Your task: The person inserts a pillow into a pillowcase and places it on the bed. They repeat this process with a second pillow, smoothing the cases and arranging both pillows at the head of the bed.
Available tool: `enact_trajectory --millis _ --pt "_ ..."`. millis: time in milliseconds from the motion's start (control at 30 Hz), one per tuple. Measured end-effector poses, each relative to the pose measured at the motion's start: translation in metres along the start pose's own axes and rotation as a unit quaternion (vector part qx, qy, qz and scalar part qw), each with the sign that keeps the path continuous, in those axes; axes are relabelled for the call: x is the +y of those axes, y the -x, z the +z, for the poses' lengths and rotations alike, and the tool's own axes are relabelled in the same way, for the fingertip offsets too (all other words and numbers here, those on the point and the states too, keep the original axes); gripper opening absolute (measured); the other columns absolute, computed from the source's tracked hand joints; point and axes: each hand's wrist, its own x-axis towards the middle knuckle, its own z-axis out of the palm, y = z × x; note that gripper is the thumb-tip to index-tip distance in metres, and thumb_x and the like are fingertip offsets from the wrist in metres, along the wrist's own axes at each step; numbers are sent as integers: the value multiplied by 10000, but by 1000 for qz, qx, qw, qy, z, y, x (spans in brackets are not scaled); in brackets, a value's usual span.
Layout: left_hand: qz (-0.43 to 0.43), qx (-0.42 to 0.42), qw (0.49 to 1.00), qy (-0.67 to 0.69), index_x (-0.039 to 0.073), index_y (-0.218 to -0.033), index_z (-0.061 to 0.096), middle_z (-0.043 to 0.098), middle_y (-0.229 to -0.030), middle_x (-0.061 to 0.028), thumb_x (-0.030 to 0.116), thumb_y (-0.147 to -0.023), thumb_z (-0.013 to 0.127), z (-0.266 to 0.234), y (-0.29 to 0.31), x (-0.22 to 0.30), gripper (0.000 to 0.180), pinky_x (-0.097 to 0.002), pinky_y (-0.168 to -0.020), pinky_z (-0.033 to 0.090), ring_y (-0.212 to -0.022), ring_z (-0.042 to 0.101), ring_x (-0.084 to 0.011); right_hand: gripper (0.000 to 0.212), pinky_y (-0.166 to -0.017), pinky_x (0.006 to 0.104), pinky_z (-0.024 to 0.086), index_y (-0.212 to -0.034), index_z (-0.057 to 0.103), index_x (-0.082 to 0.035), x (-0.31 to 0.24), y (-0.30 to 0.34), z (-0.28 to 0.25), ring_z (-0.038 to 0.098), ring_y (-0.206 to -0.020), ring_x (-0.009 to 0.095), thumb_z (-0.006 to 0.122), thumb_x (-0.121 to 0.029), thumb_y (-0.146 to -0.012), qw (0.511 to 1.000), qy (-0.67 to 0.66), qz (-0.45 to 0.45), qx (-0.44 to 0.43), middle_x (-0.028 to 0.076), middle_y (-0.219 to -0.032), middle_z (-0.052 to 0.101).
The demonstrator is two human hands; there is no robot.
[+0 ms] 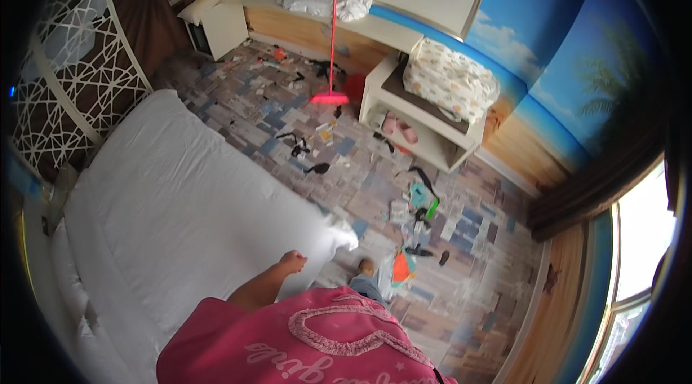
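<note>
My left hand (293, 261) is loosely closed beside the front edge of the bed (194, 175), and nothing shows in it. Whether it touches the white sheet I cannot tell. My right hand is out of view. One foot (366, 266) stands on the floor to the right of the bed's corner. Just right of the foot lies an orange and teal packet (402, 267). More litter is strewn farther off, among it a green strip (432, 209) and a black scrap (317, 168).
A red broom (332, 52) stands upright near the far bench. Right of it, a white cabinet (461, 152) holds pink slippers (398, 126), with a patterned white bundle (448, 80) on top. A white lattice screen (79, 74) rises at the left. A brown curtain (598, 193) hangs beside the window.
</note>
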Motion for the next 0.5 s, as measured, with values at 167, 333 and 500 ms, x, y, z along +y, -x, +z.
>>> enact_trajectory --millis 167,333,500 --pt "42 3 998 -55 44 -852 655 685 -712 -87 308 -818 693 11 -34 53 270 -343 -588 532 -602 655 -191 253 -688 517 514 -1019 613 -56 -28 -112 -203 663 -777 405 461 -232 -919 993 83 -72 41 208 -814 676" --pt "83 75 992 -63 44 -769 696 688 -726 -149 376 -741 691 4 -57 89 333 -416 -676 524 -680 669 -297 338 -659 497 504 -1006 620 -16 -89 -224 -422 658 -712 376 457 -301 -928 981 17 -115 157 214 -822 672" --pt "-44 109 982 -150 32 -884 701 687 -934 -207 415 -783 653 -17 -104 56 399 -451 -841 514 -923 654 -360 340 -495 361 487 -946 615 11 -248 -364 -572 634 -576 227 547 -321 -918 949 -257 -132 124 140 -744 635"
